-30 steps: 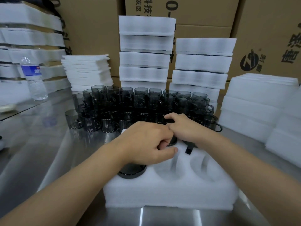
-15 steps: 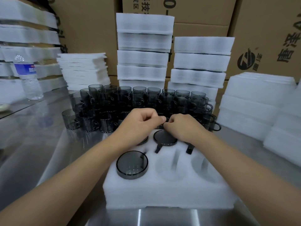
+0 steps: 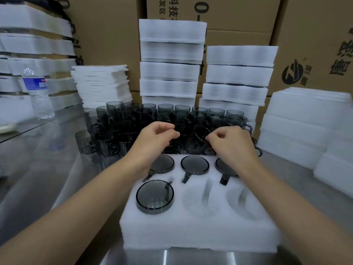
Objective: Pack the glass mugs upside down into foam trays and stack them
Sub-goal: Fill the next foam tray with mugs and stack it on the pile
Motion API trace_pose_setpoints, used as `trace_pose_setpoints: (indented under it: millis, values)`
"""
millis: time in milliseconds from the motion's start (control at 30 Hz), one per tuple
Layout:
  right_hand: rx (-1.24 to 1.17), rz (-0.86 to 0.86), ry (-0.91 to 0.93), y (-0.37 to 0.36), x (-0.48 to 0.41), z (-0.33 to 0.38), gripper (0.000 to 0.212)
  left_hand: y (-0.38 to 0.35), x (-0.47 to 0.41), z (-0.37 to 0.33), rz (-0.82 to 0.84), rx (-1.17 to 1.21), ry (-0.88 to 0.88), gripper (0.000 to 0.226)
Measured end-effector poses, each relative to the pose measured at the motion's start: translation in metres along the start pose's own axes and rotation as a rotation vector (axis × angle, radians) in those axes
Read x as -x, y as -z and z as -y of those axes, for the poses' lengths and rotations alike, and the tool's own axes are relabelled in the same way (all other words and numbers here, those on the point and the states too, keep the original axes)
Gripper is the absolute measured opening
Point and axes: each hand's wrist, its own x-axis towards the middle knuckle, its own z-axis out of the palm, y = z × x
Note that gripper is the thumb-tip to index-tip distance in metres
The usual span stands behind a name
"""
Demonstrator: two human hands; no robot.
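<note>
Steel table (image 3: 47, 178) offers a broad open stretch on the left, reaching back to a water bottle (image 3: 38, 92) and a stack of foam sheets (image 3: 101, 85). Right of these, loose mugs (image 3: 114, 131) stand upright, mouths up, crowded just behind the foam tray (image 3: 200, 232). The left hand (image 3: 154, 138) hovers over them with fingers curled; whether it grips one I cannot tell. The tray lies with its long axis left to right, close to the table's near edge. A front mug (image 3: 155, 196) sits bottom up in its near left pocket. Three back-row mugs (image 3: 194, 164) sit likewise, handles pointing toward the near edge. The empty pockets (image 3: 198, 201) are the near middle and near right ones. The right hand (image 3: 231, 144) pinches a tilted mug (image 3: 196, 142) among the cluster. Stacked trays (image 3: 172, 69) rise behind, and white foam stacks (image 3: 305, 121) wall the right side, before cardboard boxes (image 3: 315, 35).
</note>
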Motion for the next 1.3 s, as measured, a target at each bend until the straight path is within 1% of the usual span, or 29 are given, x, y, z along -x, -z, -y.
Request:
trace_pose_setpoints:
  millis: [67,133,267,333,433,500,667,733,800,900,1000,1033,1133,1200,1267,1300]
  values:
    - [-0.097,-0.045,-0.003,0.003,0.001,-0.001,0.022,0.002,-0.002,0.002,0.016,0.017,0.015,0.023]
    - [-0.169,-0.077,-0.002,0.005,0.002,0.0,0.022,0.002,-0.003,0.002,0.05,0.03,0.007,0.029]
    - [-0.236,-0.154,0.001,0.006,0.004,0.002,0.022,0.005,-0.003,0.004,0.099,0.014,-0.001,0.038]
    - [-0.352,-0.138,-0.03,0.007,0.004,0.003,0.022,0.004,-0.002,0.002,0.133,-0.02,-0.014,0.044]
    - [-0.531,-0.044,-0.077,0.01,0.005,0.007,0.021,0.001,0.003,-0.001,0.201,-0.072,-0.059,0.049]
    - [-0.571,0.003,-0.093,0.009,0.006,0.009,0.022,-0.002,0.006,-0.003,0.223,-0.092,-0.086,0.046]
    - [-0.589,0.056,-0.06,0.007,0.011,0.01,0.018,-0.003,0.007,-0.005,0.223,-0.106,-0.11,0.027]
    - [-0.617,0.051,-0.044,0.006,0.01,0.008,0.017,-0.002,0.007,-0.005,0.224,-0.108,-0.11,0.025]
    - [-0.646,0.077,-0.017,0.006,0.011,0.007,0.024,-0.002,0.006,-0.003,0.223,-0.117,-0.11,0.025]
    - [-0.684,0.148,0.018,0.007,0.013,0.008,0.025,-0.002,0.005,-0.002,0.22,-0.115,-0.109,0.022]
    - [-0.676,0.17,0.047,0.009,0.015,0.01,0.023,-0.003,0.006,-0.003,0.23,-0.112,-0.113,0.021]
    - [-0.684,0.179,0.048,0.009,0.015,0.01,0.027,-0.003,0.006,-0.003,0.234,-0.112,-0.114,0.021]
    - [-0.705,0.214,0.041,0.01,0.016,0.011,0.05,-0.003,0.006,-0.003,0.242,-0.102,-0.115,0.022]
    - [-0.664,0.217,0.052,0.01,0.016,0.01,0.059,-0.004,0.005,-0.003,0.219,-0.079,-0.11,0.036]
    - [-0.636,0.206,0.066,0.011,0.016,0.01,0.061,-0.004,0.005,-0.003,0.189,-0.055,-0.092,0.054]
    - [-0.628,0.203,0.078,0.011,0.016,0.01,0.061,-0.004,0.005,-0.002,0.18,-0.046,-0.09,0.055]
